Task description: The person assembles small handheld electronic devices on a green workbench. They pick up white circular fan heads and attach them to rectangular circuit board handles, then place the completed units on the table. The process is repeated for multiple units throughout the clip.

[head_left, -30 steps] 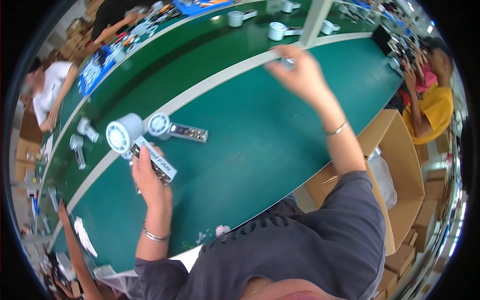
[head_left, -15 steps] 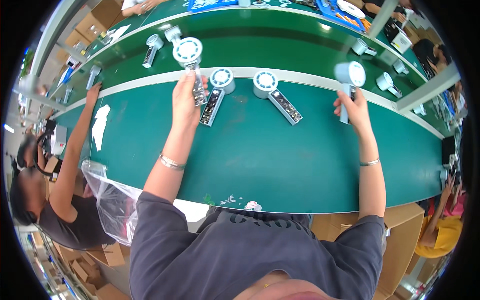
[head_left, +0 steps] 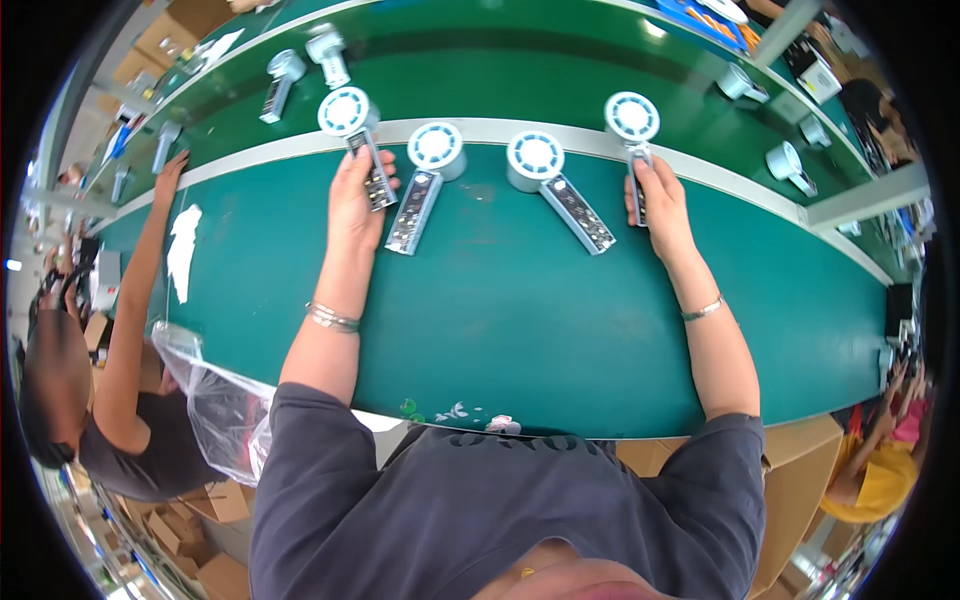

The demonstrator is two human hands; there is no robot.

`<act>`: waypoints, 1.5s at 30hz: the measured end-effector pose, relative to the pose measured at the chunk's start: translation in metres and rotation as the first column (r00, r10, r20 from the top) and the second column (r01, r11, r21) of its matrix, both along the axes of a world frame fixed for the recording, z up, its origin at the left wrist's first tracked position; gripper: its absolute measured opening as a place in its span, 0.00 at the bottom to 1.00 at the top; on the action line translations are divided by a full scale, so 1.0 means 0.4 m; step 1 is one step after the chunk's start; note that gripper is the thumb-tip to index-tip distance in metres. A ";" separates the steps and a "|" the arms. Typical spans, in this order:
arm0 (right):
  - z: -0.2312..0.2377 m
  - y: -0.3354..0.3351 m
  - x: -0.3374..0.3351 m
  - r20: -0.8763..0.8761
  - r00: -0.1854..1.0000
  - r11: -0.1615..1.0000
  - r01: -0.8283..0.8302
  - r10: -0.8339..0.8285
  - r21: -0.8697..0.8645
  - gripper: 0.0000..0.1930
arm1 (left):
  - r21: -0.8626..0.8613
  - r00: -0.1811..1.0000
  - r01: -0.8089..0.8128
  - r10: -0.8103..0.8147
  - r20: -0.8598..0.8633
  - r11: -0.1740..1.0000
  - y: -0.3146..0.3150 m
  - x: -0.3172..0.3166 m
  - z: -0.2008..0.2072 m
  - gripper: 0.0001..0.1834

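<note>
My left hand (head_left: 352,205) is closed round the handle of a grey handheld fan (head_left: 345,111), its round vented head pointing away from me and the circuit board in the handle exposed. On the right, my right hand (head_left: 663,205) grips a similar handheld fan (head_left: 632,118) by its handle, also with the board showing. Between my hands two more fans lie on the green table: the left table fan (head_left: 426,200) sits just beside my left hand, and the right table fan (head_left: 577,213) slants down to the right.
A green shelf (head_left: 480,70) with a pale front edge runs behind the table, with several more fans (head_left: 283,75) on it. At left, a co-worker's arm (head_left: 142,270) reaches to the shelf. A clear plastic bag (head_left: 225,410) hangs at the table's left edge; a cardboard box (head_left: 800,470) stands lower right.
My right hand has brought its fan leftward, closer to the two on the table, and the fan's board side has turned into view. My left hand has shifted slightly left with its fan.
</note>
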State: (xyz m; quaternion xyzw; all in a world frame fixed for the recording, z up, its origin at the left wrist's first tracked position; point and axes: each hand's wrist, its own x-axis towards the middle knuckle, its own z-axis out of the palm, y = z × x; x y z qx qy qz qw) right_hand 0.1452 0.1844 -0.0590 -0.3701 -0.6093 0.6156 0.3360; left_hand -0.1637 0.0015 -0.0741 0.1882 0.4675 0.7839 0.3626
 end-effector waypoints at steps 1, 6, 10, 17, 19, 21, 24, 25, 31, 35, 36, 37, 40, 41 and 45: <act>0.005 0.002 -0.001 0.017 1.000 1.000 -0.025 0.025 -0.010 0.15 | 0.004 1.000 0.007 -0.007 0.001 1.000 -0.004 0.001 0.004 0.18; 0.004 0.001 0.002 0.029 0.999 0.999 -0.030 0.029 0.032 0.12 | 0.024 0.997 0.064 -0.063 -0.040 0.998 -0.001 0.002 0.009 0.21; -0.006 0.005 0.005 -0.004 1.000 0.999 -0.011 0.011 0.034 0.12 | 0.019 0.993 0.091 -0.089 -0.081 0.996 0.005 0.003 0.007 0.21; 0.006 -0.004 -0.001 -0.064 0.998 0.999 -0.025 0.024 -0.023 0.13 | 0.042 0.996 0.052 -0.049 -0.068 0.998 0.001 0.007 0.011 0.19; -0.003 0.006 0.004 -0.062 0.998 0.999 -0.033 0.031 -0.032 0.13 | 0.033 0.996 0.048 -0.045 -0.078 0.998 0.003 0.008 0.010 0.20; -0.012 0.012 0.006 -0.066 0.997 0.999 -0.040 0.038 -0.034 0.14 | 0.013 0.994 0.041 -0.040 -0.101 0.999 0.005 0.011 0.012 0.21; -0.015 0.013 0.007 -0.081 0.996 0.998 -0.044 0.041 -0.035 0.16 | 0.015 0.993 0.046 -0.044 -0.106 0.999 0.005 0.010 0.010 0.21; -0.015 0.013 0.006 -0.087 0.996 0.998 -0.041 0.037 -0.042 0.16 | 0.015 0.993 0.042 -0.040 -0.107 0.999 0.005 0.010 0.010 0.21; -0.015 0.010 0.005 -0.085 0.996 0.999 -0.032 0.029 -0.037 0.15 | 0.046 0.996 0.040 -0.037 -0.083 0.998 -0.002 0.013 0.013 0.21; -0.011 0.000 -0.004 -0.096 0.995 0.999 -0.023 0.019 -0.046 0.15 | 0.058 0.998 0.028 -0.024 -0.065 0.998 -0.012 0.007 0.012 0.20; -0.009 0.001 -0.003 -0.103 0.994 0.999 -0.036 0.032 -0.041 0.14 | 0.066 0.998 0.027 -0.024 -0.057 0.997 -0.010 0.009 0.011 0.19; -0.010 0.000 -0.005 -0.110 0.993 0.998 -0.046 0.042 -0.036 0.14 | 0.068 0.998 0.030 -0.026 -0.056 0.997 -0.011 0.007 0.012 0.19; -0.014 0.003 0.000 -0.115 0.993 0.999 -0.033 0.030 -0.024 0.12 | 0.078 0.998 0.048 -0.045 -0.041 0.996 -0.002 -0.002 0.007 0.18; -0.015 0.002 0.004 -0.098 0.995 1.000 -0.006 0.004 -0.027 0.12 | 0.049 0.998 0.048 -0.046 -0.030 0.998 0.000 -0.002 0.011 0.16; 0.001 -0.004 0.017 0.013 1.000 0.999 0.024 -0.025 0.049 0.08 | -0.137 0.999 -0.039 0.035 -0.028 0.990 0.004 -0.012 -0.023 0.16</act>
